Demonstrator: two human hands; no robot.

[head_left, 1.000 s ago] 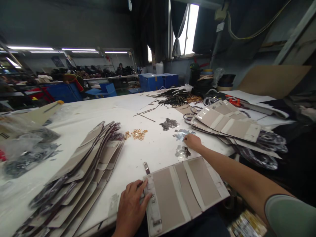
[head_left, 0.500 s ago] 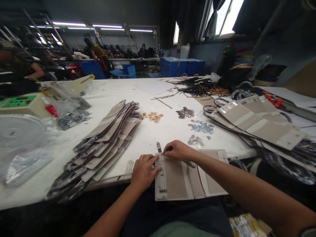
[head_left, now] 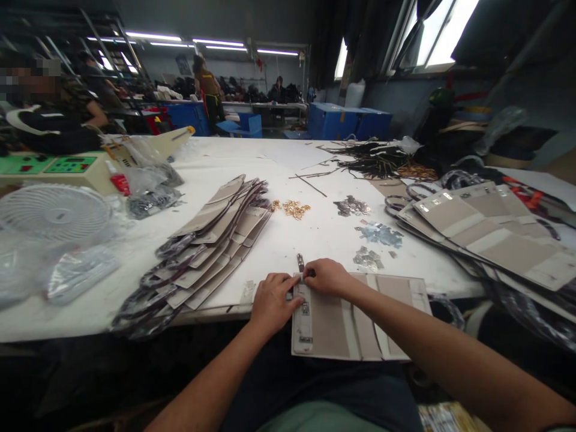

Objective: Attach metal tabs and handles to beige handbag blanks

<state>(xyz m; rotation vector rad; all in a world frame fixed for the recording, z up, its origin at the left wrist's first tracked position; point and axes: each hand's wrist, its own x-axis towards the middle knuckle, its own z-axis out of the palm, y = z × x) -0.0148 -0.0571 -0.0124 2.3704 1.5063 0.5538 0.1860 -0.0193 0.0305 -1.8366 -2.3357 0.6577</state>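
Observation:
A beige bag panel (head_left: 330, 324) lies opened out at the table's front edge, partly over my lap. Along its left side runs a pale strip with small metal fittings (head_left: 305, 309). My left hand (head_left: 274, 300) grips the panel's left edge, thumb and index fingertip on top, its other fingers bent at the side. At the top left corner my right hand (head_left: 327, 277) is closed in a pinch beside the left index fingertip; what it pinches is too small to make out. A short dark tab with a metal piece (head_left: 300, 261) sticks out beyond that corner.
Stacked beige bag pieces with wrapped handles (head_left: 220, 240) lie left, more (head_left: 490, 228) right. Between are gold fittings (head_left: 294, 209), dark metal pieces (head_left: 353, 206), bluish plates (head_left: 382, 234) and silvery plates (head_left: 366, 259). A white fan (head_left: 56, 210) stands left; a co-worker (head_left: 67, 102) sits beyond.
The view has turned slightly left, so everything sits farther right. My right fingertips have come down closer to the panel's corner and the left index finger. A distant person now stands more upright.

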